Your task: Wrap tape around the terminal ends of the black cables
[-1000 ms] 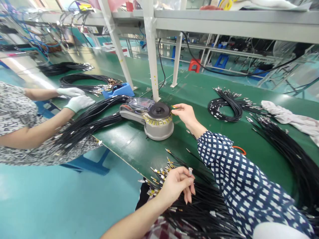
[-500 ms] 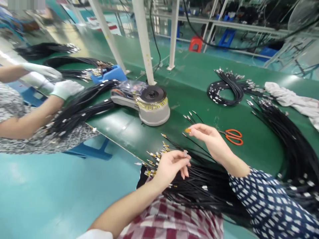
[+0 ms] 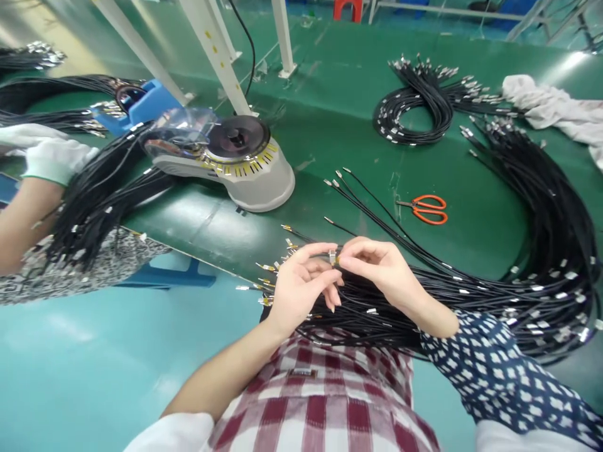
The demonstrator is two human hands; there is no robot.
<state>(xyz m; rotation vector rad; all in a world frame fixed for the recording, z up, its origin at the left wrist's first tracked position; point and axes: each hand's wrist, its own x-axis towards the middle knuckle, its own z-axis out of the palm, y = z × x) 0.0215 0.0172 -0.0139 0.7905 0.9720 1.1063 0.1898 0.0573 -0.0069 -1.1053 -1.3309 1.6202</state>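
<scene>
Our left hand (image 3: 298, 290), half-curled, grips a connector (image 3: 332, 256), seemingly to steady it beside our right hand (image 3: 387, 271), tightly pinching tape (image 3: 337, 260) above cables (image 3: 455, 287).

A single head-worn camera looks forward and steeply down from above the checked apron (image 3: 315, 408), which sits close by at the lower edge. The black cables (image 3: 447, 282) lie near, just past it; the counter (image 3: 325, 132) stretches away beyond. The red stool (image 3: 347, 6), well apart, is cut by the top edge; floor (image 3: 117, 351) shows at lower left.
</scene>
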